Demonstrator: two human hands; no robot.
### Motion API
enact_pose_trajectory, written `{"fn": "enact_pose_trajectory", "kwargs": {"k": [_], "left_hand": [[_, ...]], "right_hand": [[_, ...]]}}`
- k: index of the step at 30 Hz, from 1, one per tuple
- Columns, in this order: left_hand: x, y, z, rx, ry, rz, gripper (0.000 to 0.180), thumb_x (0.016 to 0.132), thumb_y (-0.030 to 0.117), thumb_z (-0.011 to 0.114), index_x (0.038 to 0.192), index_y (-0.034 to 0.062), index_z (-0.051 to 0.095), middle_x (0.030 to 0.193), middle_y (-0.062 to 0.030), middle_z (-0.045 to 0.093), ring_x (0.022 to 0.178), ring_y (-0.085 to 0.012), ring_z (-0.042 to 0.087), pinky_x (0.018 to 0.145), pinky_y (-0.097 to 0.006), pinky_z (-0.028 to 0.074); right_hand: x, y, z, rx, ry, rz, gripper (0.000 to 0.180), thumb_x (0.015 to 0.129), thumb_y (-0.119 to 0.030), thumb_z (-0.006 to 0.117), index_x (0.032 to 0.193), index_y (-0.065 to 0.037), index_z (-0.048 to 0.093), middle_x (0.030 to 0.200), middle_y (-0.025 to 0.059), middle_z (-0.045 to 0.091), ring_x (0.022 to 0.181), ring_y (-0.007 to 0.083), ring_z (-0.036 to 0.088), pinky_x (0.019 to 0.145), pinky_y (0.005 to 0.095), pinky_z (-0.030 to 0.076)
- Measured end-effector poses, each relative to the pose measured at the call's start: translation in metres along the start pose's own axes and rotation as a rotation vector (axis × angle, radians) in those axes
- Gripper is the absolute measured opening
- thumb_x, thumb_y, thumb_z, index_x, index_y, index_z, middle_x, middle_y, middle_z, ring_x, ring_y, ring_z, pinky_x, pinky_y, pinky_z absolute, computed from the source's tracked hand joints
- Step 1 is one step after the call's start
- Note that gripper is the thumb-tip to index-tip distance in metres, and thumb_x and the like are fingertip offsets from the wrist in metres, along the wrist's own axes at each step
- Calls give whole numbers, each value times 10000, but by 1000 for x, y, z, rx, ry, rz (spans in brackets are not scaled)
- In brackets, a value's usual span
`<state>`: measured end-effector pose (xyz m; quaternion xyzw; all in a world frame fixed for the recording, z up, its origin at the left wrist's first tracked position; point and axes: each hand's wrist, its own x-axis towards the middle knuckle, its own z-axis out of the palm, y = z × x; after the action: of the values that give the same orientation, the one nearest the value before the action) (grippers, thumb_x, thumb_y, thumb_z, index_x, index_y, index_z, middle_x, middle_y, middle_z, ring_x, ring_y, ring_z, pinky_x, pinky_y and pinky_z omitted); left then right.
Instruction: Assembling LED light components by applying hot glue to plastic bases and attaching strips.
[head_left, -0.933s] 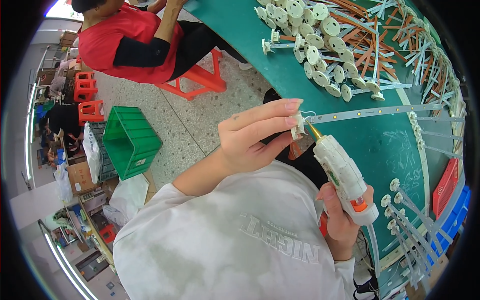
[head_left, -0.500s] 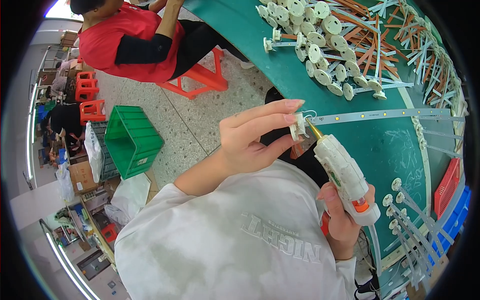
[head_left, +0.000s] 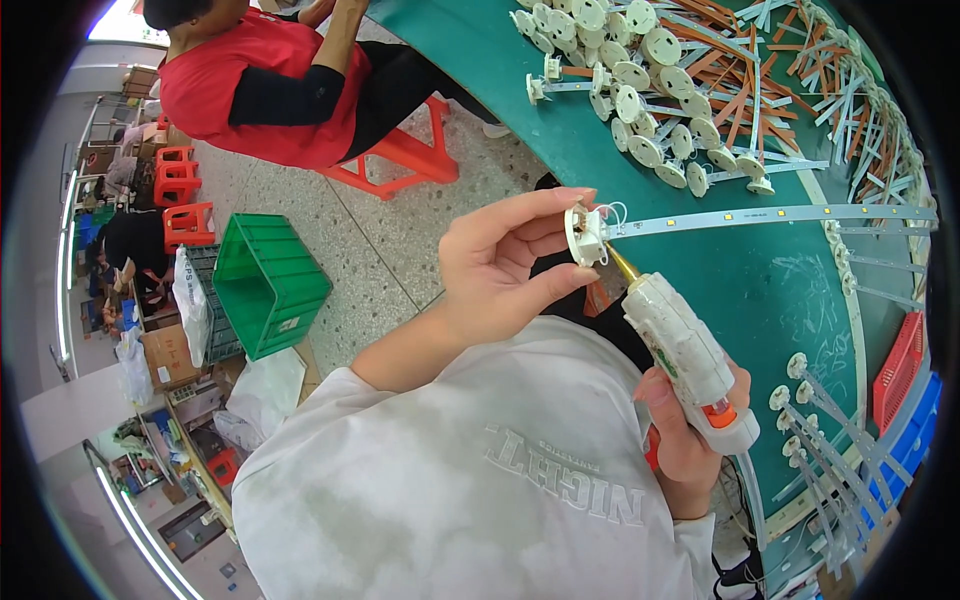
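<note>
The right hand (head_left: 690,440) wraps the grip of the white plastic hot-glue gun (head_left: 685,350), hiding its trigger. The brass nozzle tip disappears behind the small white plastic end cap (head_left: 585,235), so contact cannot be judged. The long white LED strip (head_left: 770,214) blurs out toward the right rim. The seated person in the red shirt (head_left: 250,85) is cut off at the top edge.

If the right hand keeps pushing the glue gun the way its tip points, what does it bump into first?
Probably the small white end cap pinched in the left hand. The right hand aims the glue gun up at it, its tip just below the cap; the gap is hard to judge.
</note>
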<state>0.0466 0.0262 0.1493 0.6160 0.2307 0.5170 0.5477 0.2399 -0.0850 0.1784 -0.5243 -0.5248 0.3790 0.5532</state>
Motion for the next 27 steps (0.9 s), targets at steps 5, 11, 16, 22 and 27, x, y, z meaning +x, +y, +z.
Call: {"fn": "enact_pose_trajectory", "kwargs": {"k": [5,11,16,22,27], "left_hand": [[-3,-1,4,-150,32,-105,498,833,-18,663,1282,-68,452,1257,-268,549,1125,-341,597,959,-415,497],[-7,5,5,-380,45,-405,412,936,74,544,1308,-66,434,1220,-262,572,1075,-396,613,898,-411,543],[-6,7,8,-538,68,-436,383,962,101,529,1299,-67,460,1187,-220,602,1053,-299,637,876,-365,557],[-6,4,7,-570,61,-446,380,967,102,518,1300,-73,460,1176,-210,603,1036,-315,643,859,-361,567],[-7,7,6,-569,65,-446,387,970,119,519,1301,-73,459,1166,-193,609,1029,-316,647,854,-350,571]], "right_hand": [[-1,-2,-1,-21,0,31,224,659,-8,718,881,6,693,665,86,634,520,207,445,491,301,338],[-3,-3,-2,-38,8,34,229,658,-17,722,884,10,694,671,84,636,521,204,438,493,305,330],[-5,-4,-4,-65,-13,36,231,654,-20,724,881,14,696,671,81,636,525,200,436,497,305,321],[-5,-4,-4,-69,-16,60,238,657,-21,724,891,16,696,674,81,636,524,197,435,516,312,321],[-8,-5,-5,-77,-41,64,243,658,-24,726,896,18,693,677,85,636,517,202,434,523,315,321]]}}
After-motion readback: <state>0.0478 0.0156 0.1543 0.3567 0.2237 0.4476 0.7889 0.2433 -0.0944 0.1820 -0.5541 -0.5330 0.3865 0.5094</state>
